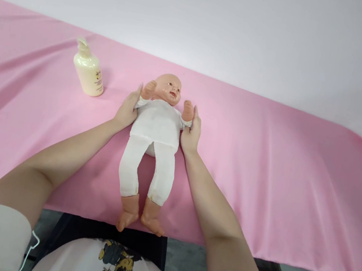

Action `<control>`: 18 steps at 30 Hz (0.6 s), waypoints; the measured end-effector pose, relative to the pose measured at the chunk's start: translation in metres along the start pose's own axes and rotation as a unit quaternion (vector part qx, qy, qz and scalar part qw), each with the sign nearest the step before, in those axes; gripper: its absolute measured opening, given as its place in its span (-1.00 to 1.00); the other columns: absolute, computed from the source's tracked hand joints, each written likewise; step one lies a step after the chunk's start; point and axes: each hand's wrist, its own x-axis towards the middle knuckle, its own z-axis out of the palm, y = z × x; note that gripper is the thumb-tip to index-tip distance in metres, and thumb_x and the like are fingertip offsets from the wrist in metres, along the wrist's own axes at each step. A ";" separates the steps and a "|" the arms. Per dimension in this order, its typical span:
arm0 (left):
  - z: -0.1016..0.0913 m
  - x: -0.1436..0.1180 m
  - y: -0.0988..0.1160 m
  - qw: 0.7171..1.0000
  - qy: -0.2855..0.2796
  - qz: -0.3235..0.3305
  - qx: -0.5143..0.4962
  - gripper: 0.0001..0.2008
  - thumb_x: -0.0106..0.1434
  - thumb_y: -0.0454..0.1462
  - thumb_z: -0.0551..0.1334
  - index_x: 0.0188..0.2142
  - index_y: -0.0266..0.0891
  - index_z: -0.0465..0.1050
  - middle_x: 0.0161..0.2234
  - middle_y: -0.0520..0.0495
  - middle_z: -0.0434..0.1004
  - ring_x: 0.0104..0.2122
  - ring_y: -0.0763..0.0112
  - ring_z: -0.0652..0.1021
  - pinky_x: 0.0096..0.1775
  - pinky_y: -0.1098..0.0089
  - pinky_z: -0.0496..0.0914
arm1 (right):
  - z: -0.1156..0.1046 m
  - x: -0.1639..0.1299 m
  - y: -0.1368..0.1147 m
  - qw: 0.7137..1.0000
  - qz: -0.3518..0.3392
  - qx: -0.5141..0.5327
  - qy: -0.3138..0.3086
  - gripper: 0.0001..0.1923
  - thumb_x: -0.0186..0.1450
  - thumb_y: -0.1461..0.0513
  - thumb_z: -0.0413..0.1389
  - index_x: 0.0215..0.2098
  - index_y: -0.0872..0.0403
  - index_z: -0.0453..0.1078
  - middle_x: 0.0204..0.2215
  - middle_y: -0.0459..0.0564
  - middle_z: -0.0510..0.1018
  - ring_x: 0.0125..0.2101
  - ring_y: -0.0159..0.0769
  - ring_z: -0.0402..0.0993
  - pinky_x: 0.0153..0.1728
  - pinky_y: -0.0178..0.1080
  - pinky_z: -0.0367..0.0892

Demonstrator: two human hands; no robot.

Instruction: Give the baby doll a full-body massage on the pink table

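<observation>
A plastic-headed baby doll (157, 121) with a white-clad torso and legs is lying on its back on a glossy pink cloth (246, 178), its bare feet reaching the near edge. Farther up, the person's bare left hand (128, 109) and bare right hand (193, 133) are flanking its arms, touching them with fingers extended, though I can't tell whether either is closing around an arm. Beyond the left hand, a cream-coloured pump bottle (89, 73) with dark print is standing on the cloth, apart from the doll, with a plain white surface (219, 22) stretching behind.
</observation>
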 end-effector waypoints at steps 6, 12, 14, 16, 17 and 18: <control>0.005 -0.002 -0.012 0.996 -0.045 -0.001 0.078 -0.43 0.29 -0.36 0.06 0.27 -0.08 0.41 0.19 -0.16 0.49 0.22 0.07 0.44 0.28 -0.04 0.28 | 0.002 -0.001 0.005 0.998 0.013 -0.023 -0.056 -0.39 0.28 0.36 -0.07 0.25 -0.11 0.39 0.10 0.01 0.52 0.16 -0.19 0.42 0.31 0.06 0.29; 0.005 -0.003 -0.008 0.991 -0.068 -0.014 0.118 -0.32 0.19 -0.46 0.04 0.29 -0.08 0.38 0.21 -0.18 0.48 0.21 0.07 0.43 0.26 -0.06 0.29 | 0.002 0.000 0.001 0.997 0.004 -0.037 -0.069 -0.34 0.22 0.42 -0.09 0.21 -0.08 0.43 0.07 0.01 0.53 0.14 -0.20 0.43 0.29 0.03 0.31; 0.004 -0.003 -0.006 0.990 -0.069 -0.014 0.122 -0.33 0.19 -0.46 0.04 0.28 -0.09 0.40 0.20 -0.18 0.48 0.20 0.08 0.44 0.25 -0.04 0.30 | 0.002 0.000 0.000 0.997 0.006 -0.036 -0.070 -0.33 0.19 0.43 -0.09 0.20 -0.06 0.43 0.07 0.03 0.53 0.14 -0.19 0.43 0.29 0.04 0.30; 0.003 -0.002 -0.005 0.991 -0.064 -0.012 0.115 -0.36 0.19 -0.45 0.06 0.25 -0.11 0.42 0.18 -0.18 0.51 0.18 0.09 0.46 0.24 -0.01 0.32 | 0.001 0.000 -0.001 0.997 0.011 -0.022 -0.068 -0.34 0.17 0.43 -0.09 0.19 -0.03 0.42 0.09 0.04 0.53 0.15 -0.19 0.42 0.30 0.04 0.29; 0.002 -0.002 -0.004 0.992 -0.060 -0.011 0.108 -0.38 0.20 -0.44 0.07 0.23 -0.12 0.43 0.16 -0.17 0.52 0.16 0.09 0.48 0.24 0.01 0.32 | 0.001 0.000 -0.001 0.998 0.018 -0.009 -0.064 -0.35 0.16 0.43 -0.08 0.19 -0.01 0.40 0.11 0.05 0.52 0.17 -0.19 0.40 0.30 0.04 0.27; 0.001 -0.001 -0.003 0.993 -0.056 -0.010 0.099 -0.40 0.20 -0.44 0.08 0.22 -0.14 0.44 0.15 -0.17 0.53 0.15 0.10 0.49 0.24 0.01 0.33 | 0.001 0.000 0.000 0.998 0.029 0.007 -0.059 -0.35 0.15 0.42 -0.06 0.18 0.01 0.38 0.13 0.05 0.52 0.18 -0.19 0.39 0.31 0.05 0.27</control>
